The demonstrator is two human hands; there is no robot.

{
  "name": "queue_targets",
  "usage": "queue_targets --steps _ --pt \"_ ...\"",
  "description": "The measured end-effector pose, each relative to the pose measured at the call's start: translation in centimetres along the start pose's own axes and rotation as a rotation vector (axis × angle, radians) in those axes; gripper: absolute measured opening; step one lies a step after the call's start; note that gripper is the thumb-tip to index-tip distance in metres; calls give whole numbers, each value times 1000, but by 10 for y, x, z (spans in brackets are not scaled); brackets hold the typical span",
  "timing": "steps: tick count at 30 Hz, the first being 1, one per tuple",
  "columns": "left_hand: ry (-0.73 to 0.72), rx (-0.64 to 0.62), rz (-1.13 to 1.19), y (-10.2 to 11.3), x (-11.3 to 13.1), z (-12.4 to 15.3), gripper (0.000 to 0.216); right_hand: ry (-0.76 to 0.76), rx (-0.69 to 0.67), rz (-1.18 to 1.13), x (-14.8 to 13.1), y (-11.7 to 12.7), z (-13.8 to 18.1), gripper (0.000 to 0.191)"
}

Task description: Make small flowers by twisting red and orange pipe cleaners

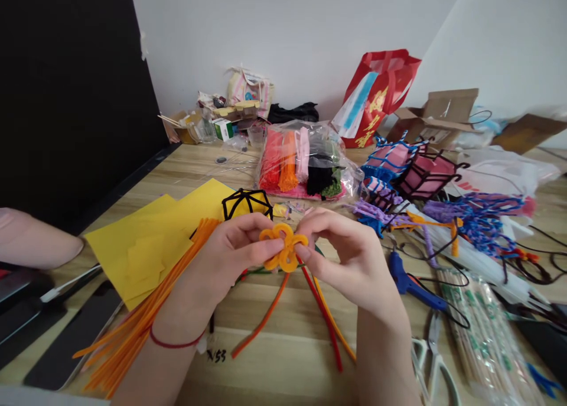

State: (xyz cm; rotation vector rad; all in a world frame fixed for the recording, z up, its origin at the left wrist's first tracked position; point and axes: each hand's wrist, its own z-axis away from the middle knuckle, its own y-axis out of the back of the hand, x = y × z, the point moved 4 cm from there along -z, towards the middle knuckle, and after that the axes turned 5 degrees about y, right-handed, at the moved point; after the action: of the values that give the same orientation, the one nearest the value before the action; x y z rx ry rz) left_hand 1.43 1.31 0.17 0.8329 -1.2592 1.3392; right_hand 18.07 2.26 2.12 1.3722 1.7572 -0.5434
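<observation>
Between my two hands, above the table, is a small orange-yellow pipe-cleaner flower (289,260) with looped petals. My left hand (239,246) pinches its left petals, thumb in front. On the right side, my right hand (341,252) grips another petal between thumb and fingers. Below the flower, an orange pipe cleaner (264,323) and a red pipe cleaner (325,317) lie on the wood, with a yellow-orange one beside the red. A bundle of orange pipe cleaners (146,317) passes under my left forearm. Just behind my left hand stands a black-framed yellow shape (247,204).
Yellow sheets (119,246) and a phone (73,335) lie left. A clear bag of coloured pipe cleaners (305,163) sits behind. On the right are a blue glue gun (411,285), scissors (433,359), wrapped sticks (478,335) and pink lanterns (427,175). Another person's arm (39,237) rests at left.
</observation>
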Motion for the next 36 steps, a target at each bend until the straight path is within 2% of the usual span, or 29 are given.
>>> queue_targets --steps 3,6,9,11,13,15,18,21,26,31,36 --pt "24 -25 4 -1 0 -3 27 84 -6 65 -4 0 -1 12" --pt "-108 50 -37 2 1 -1 22 93 47 106 -2 -1 -1 12" --pt "-323 135 -139 2 2 5 20 -10 161 61 8 -3 -1 9" --pt "-401 188 -203 1 1 8 22 -103 227 -4 15 -6 1 7" --pt "-451 256 -240 1 0 10 25 -176 239 -60 19 -8 1 10" --pt "-482 307 -251 3 1 11 26 -215 195 -86 21 -10 1 15" --pt "-471 285 -258 5 3 11 23 -203 105 -62 19 -10 0 21" --pt "-468 235 -271 6 6 12 13 -134 82 -35 14 -7 0 25" --pt "-520 203 -363 5 10 16 3 -53 135 -56 11 -6 0 11" --pt "-435 174 -503 5 8 17 11 -131 134 -154 17 -10 0 11" --pt "-350 139 -501 7 4 18 21 -117 117 -122 15 -11 0 9"
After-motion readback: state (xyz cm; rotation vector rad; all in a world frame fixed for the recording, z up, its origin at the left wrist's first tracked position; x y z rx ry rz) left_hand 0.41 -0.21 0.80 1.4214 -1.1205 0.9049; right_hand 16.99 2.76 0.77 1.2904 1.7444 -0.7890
